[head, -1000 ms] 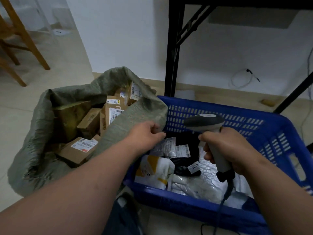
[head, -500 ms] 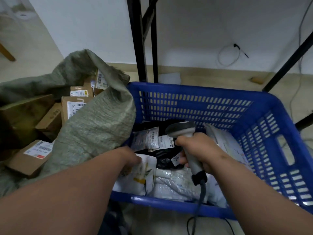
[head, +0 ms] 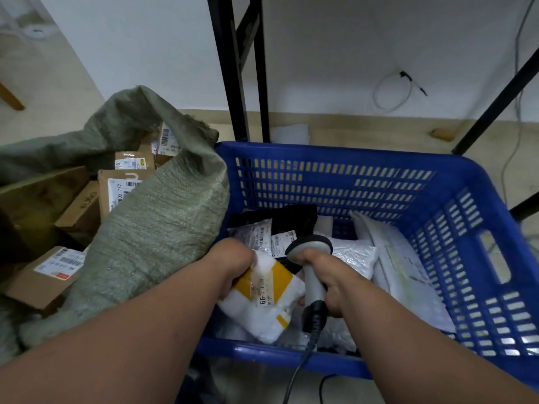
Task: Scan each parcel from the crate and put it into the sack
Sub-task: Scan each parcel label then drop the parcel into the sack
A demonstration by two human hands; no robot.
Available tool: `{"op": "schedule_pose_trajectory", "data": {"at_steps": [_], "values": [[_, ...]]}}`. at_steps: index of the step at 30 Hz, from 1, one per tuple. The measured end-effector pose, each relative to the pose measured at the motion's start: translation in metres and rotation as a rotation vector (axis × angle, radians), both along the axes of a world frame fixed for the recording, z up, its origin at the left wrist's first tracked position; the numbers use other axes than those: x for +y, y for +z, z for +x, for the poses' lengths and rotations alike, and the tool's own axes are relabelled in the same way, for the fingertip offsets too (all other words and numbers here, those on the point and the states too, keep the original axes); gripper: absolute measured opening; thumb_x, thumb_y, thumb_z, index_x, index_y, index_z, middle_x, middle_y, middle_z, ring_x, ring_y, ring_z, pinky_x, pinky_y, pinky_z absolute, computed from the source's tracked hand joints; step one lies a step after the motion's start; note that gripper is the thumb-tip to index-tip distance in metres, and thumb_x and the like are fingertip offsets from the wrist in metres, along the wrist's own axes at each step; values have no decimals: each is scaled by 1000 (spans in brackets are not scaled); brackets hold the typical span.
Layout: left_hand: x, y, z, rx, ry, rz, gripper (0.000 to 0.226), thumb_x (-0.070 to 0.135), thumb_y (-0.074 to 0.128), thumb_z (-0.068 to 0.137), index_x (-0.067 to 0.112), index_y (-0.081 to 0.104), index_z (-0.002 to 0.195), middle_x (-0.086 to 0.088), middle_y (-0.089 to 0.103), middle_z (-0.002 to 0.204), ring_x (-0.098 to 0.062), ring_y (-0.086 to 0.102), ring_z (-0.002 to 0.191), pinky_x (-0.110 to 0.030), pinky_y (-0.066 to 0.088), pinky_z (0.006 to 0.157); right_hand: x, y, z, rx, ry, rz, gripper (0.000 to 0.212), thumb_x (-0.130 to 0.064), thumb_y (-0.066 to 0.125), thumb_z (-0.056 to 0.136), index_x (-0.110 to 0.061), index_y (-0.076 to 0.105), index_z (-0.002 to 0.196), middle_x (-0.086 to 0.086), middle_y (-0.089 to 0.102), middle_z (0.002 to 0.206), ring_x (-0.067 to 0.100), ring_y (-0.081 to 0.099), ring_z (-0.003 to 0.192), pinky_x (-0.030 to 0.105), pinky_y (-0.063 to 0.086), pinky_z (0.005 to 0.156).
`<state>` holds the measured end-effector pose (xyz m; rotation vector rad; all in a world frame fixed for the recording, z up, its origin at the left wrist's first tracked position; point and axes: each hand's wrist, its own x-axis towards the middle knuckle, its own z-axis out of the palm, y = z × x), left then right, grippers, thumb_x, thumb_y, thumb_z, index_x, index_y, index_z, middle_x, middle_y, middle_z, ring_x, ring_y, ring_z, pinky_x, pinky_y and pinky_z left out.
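Left hand (head: pixel 233 259) gripping white-and-yellow parcel (head: pixel 264 298) over crate (head: pixel 437 182), right hand (head: pixel 326 275) gripping scanner (head: pixel 310 258) alongside

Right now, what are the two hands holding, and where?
The left hand grips the white and yellow parcel by its top corner. The right hand grips the scanner by its handle.

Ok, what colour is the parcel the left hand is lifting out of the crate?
White with yellow bands, seen in the head view: the parcel held by the left hand.
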<state>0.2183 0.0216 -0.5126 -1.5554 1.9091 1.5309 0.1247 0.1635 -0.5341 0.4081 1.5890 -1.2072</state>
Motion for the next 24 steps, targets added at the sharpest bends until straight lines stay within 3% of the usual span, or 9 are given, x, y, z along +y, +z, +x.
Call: {"op": "schedule_pose_trajectory", "data": {"at_steps": [3, 5, 8, 10, 13, 15, 17, 20, 24], "values": [[-1, 4, -1, 82, 18, -54, 19, 6, 55, 95, -2, 65, 109, -4, 53, 72, -19, 54, 68, -31, 47, 71, 4, 8, -8, 32, -67, -50, 27, -27, 68, 85, -6, 62, 99, 11, 67, 54, 27, 64, 46, 32, 52, 48], [-1, 8, 1, 132, 44, -40, 10, 2, 57, 93, 5, 64, 98, -8, 61, 80, -21, 59, 74, -32, 51, 73, 7, 21, -16, 123, -105, -70, 30, -27, 69, 81, -6, 62, 102, 13, 69, 62, 28, 66, 53, 36, 56, 52], [6, 15, 1, 248, 83, 7, 11, -2, 63, 88, 0, 70, 96, -18, 71, 95, -27, 65, 86, -41, 57, 81, 16, 48, -29, 256, -157, -109, 39, -27, 69, 75, -10, 61, 109, 16, 69, 80, 33, 67, 71, 58, 58, 76], [12, 24, -2, 337, 120, 60, 22, 8, 68, 89, 5, 68, 111, -18, 72, 104, -27, 66, 91, -41, 58, 78, 24, 68, -34, 325, -194, -133, 35, -26, 68, 76, -10, 62, 106, 15, 69, 76, 34, 67, 70, 66, 54, 77], [20, 47, 1, 356, 140, 208, 69, 42, 78, 80, 9, 51, 133, -23, 57, 131, -39, 57, 117, -54, 48, 98, 39, 95, -38, 413, -281, -193, 32, -24, 67, 80, -10, 61, 108, 16, 68, 88, 36, 68, 79, 58, 60, 65], [26, 69, 7, 368, 158, 375, 101, 59, 83, 57, 21, 44, 142, -18, 54, 136, -41, 55, 120, -62, 42, 98, 49, 112, -36, 413, -344, -276, 21, -21, 65, 84, -11, 61, 102, 17, 66, 97, 39, 68, 91, 49, 61, 63], [33, 90, 13, 484, 188, 518, 117, 56, 84, 44, 28, 38, 147, -10, 59, 134, -38, 59, 115, -61, 47, 92, 58, 127, -31, 423, -354, -349, 10, -19, 62, 88, -11, 61, 95, 16, 66, 92, 36, 70, 86, 44, 60, 59], [42, 116, 22, 658, 181, 484, 97, 47, 83, 45, 29, 53, 135, -6, 68, 121, -34, 63, 109, -53, 52, 87, 71, 145, -18, 467, -321, -389, 8, -17, 61, 89, -10, 63, 93, 11, 69, 70, 25, 69, 59, 38, 57, 49], [50, 137, 36, 841, 188, 403, 59, 39, 74, 65, 33, 60, 121, 2, 75, 102, -22, 70, 86, -37, 56, 68, 83, 161, -4, 491, -287, -391, 6, -15, 59, 90, -11, 63, 91, 6, 69, 57, 25, 67, 57, 38, 57, 48]]}}
